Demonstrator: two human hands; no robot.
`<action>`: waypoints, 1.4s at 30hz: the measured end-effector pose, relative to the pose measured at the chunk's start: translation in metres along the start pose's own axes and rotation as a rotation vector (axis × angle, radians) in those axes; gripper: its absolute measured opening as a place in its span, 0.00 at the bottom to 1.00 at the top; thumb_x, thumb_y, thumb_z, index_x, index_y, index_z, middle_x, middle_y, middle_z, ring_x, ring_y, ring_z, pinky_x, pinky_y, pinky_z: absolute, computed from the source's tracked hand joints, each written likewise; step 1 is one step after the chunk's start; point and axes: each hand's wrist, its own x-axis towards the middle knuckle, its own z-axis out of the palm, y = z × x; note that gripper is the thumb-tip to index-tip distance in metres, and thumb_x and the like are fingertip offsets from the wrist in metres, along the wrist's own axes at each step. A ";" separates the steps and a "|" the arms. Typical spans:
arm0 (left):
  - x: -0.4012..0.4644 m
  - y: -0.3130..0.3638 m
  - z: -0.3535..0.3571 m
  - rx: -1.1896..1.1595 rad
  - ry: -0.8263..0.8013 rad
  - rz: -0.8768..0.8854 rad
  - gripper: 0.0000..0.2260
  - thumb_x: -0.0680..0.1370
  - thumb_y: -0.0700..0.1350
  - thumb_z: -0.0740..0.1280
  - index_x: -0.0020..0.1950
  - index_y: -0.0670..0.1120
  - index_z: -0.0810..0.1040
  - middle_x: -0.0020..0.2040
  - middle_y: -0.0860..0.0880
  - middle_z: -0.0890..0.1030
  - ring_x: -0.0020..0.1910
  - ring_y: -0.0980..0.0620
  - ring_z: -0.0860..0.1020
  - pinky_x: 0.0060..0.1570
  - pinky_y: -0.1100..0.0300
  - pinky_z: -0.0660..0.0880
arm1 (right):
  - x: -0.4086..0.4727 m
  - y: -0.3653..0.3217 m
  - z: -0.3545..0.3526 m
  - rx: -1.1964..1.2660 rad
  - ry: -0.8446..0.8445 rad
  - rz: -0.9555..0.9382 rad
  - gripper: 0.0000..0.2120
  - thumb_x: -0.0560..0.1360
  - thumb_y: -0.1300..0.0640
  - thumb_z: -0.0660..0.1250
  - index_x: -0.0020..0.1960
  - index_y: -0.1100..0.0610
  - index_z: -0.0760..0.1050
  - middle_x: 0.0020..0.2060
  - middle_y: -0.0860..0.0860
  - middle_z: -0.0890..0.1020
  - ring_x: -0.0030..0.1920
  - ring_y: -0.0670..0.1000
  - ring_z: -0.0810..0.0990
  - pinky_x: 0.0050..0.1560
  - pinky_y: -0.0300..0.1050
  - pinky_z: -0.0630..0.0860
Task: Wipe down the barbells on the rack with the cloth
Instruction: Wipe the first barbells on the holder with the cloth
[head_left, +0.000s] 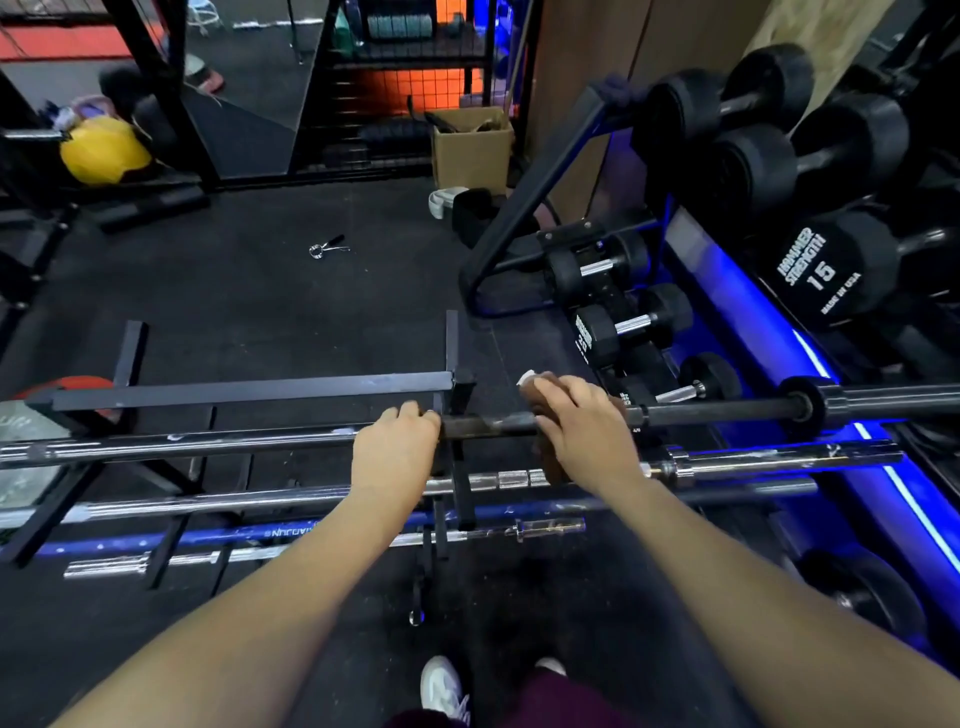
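Under both hands, a low black barbell rack (249, 387) is spread across the dark rubber floor (249, 291), with several bars laid on it side by side. Off to the right of the grip, a dumbbell rack (727, 270) lit with blue strips is stacked with black dumbbells, one marked 15 (823, 270). Further beyond the hands, a cardboard box (470, 150) is parked against a wire cage, and a yellow ball (101, 150) is seen far off to the left.

The top barbell (717, 413), dark and worn, is the one being gripped. It is held by the left hand (397, 441), fingers curled over it just left of the rack's upright post. Right beside that, on the other side of the post, a brown cloth (550, 467) is wrapped around the same bar and clamped on by the right hand (584, 426), with a pale corner poking out above the fingers. Nearer than the grip, a chrome barbell (260, 499), a blue one (291, 532) and a short chrome bar (140, 564) are lined up. A small spring collar (324, 247) is left lying on the floor, well past the hands.
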 end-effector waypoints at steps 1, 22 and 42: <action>0.001 0.001 -0.002 0.012 0.000 -0.004 0.09 0.80 0.42 0.62 0.60 0.49 0.74 0.54 0.49 0.75 0.52 0.49 0.76 0.36 0.58 0.66 | 0.006 0.009 -0.004 -0.022 -0.053 0.013 0.21 0.79 0.50 0.61 0.71 0.51 0.67 0.63 0.55 0.73 0.61 0.59 0.71 0.61 0.52 0.68; 0.005 0.021 -0.019 0.043 -0.089 -0.122 0.08 0.80 0.42 0.60 0.56 0.47 0.77 0.50 0.48 0.77 0.49 0.45 0.79 0.38 0.55 0.69 | 0.051 0.052 -0.022 0.276 -0.429 0.166 0.18 0.78 0.41 0.59 0.62 0.51 0.67 0.58 0.55 0.77 0.59 0.58 0.75 0.58 0.53 0.72; 0.030 0.103 -0.008 -0.176 -0.059 -0.032 0.12 0.79 0.48 0.63 0.62 0.49 0.72 0.56 0.50 0.72 0.58 0.50 0.70 0.41 0.56 0.71 | 0.024 0.062 -0.015 -0.152 -0.181 -0.020 0.26 0.76 0.32 0.50 0.58 0.50 0.73 0.50 0.57 0.78 0.51 0.61 0.78 0.49 0.52 0.72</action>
